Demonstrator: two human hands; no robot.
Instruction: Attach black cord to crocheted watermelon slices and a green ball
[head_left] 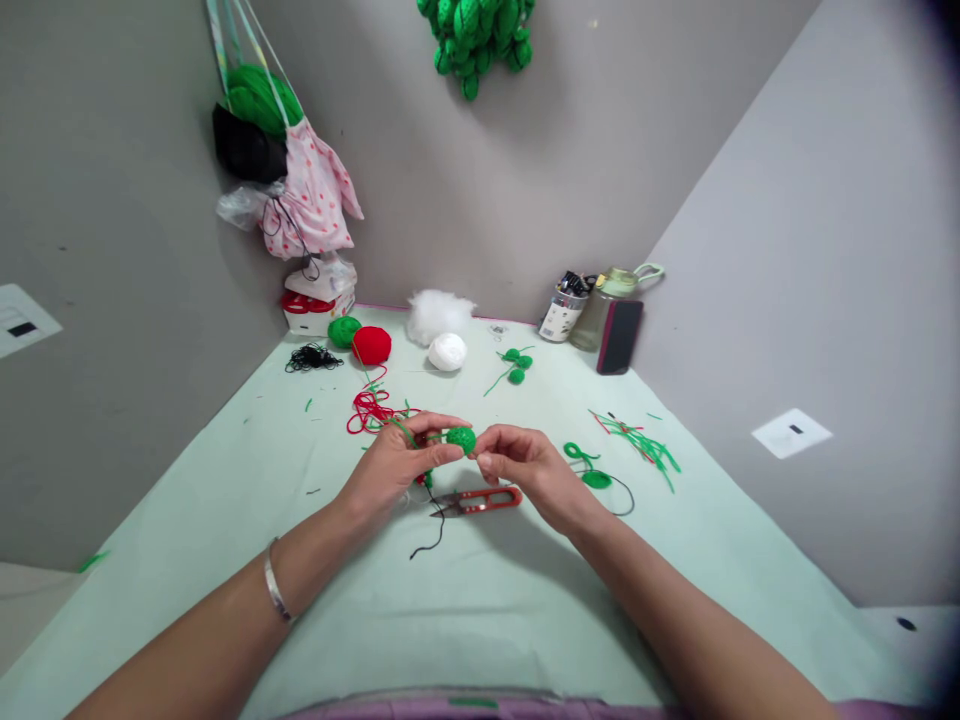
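My left hand point(411, 452) pinches a small green crocheted piece point(460, 439) between thumb and fingers above the table. Green yarn runs over the fingers, and a black strand point(429, 546) dangles below the hand beside a bit of red. Close to the piece's right side, my right hand point(525, 464) is closed in a pinch; what its fingertips hold is too small to make out. Beneath the hands lie red-handled thread snips point(480, 501), blades pointing left. A green oval piece with a dark strand point(597, 480) rests right of my right hand.
Behind the hands are loose red yarn point(370, 411), a red yarn ball point(372, 346), a white ball point(448, 352) and fluffy stuffing point(439, 315). Small green pieces point(517, 376) lie right of these. A bottle point(594, 318), phone point(620, 338) and cut strands point(643, 442) are at right.
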